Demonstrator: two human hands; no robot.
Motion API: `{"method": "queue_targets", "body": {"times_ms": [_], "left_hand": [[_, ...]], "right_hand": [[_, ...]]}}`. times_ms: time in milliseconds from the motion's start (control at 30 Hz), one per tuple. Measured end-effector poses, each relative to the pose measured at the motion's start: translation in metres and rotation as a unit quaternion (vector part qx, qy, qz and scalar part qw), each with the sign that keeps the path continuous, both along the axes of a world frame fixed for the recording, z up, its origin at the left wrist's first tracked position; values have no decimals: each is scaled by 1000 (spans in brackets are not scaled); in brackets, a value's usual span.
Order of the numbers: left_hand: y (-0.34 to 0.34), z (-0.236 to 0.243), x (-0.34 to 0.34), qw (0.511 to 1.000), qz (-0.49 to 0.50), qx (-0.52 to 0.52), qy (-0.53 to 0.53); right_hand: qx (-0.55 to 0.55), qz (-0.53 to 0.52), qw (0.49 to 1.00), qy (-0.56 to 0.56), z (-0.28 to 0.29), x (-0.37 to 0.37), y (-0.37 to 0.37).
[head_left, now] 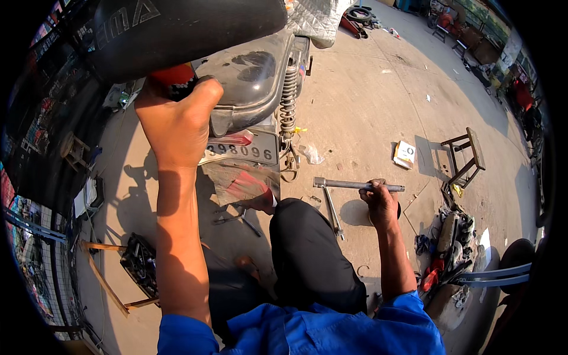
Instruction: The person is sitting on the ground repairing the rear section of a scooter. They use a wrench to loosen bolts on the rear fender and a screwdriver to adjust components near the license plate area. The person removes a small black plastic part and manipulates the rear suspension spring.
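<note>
My left hand (174, 121) is closed on the rear of a dark motor scooter, by a red part (173, 75) under the black seat (183, 26); what exactly its fingers grip is hidden. Beside it are the rear body panel (248, 77), coil spring shock (288, 97) and number plate (239, 148), with a dirty mud flap (236, 180) below. My right hand (380, 198) is closed around a long steel socket bar (346, 183), held horizontally above the ground. A thinner metal tool (332, 216) slants down from under the bar's left end; whether the two touch I cannot tell.
A small wooden stool (464, 157) and a white-yellow box (404, 154) stand at right, above a pile of parts and rags (444, 254). At left is a wooden frame (103, 278) with a dark item (136, 266). More tools (245, 219) lie under the scooter.
</note>
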State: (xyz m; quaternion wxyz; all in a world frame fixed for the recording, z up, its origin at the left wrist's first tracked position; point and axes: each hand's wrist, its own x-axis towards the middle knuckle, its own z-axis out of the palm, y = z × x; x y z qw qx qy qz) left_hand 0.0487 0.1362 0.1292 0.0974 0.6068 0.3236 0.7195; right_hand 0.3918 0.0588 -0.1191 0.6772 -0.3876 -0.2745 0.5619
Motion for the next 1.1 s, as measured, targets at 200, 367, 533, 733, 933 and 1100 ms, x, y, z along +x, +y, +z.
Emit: {"method": "queue_targets", "body": {"times_ms": [200, 367, 533, 733, 933, 1100], "left_hand": [[-2, 4, 0, 1000, 5, 1, 12], [0, 3, -1, 1000, -8, 0, 4], [0, 3, 1, 1000, -11, 13, 4], [1, 2, -2, 1000, -23, 15, 1], [-1, 4, 1, 999, -36, 14, -17], [-2, 5, 1, 1000, -28, 10, -3]], "right_hand": [[0, -56, 998, 2, 15, -23, -3], [16, -67, 998, 7, 28, -33, -2], [67, -101, 974, -192, 63, -58, -16], [196, -69, 873, -442, 68, -77, -19], [297, -71, 803, -511, 70, -93, -12], [312, -77, 794, -517, 70, -100, -8]]}}
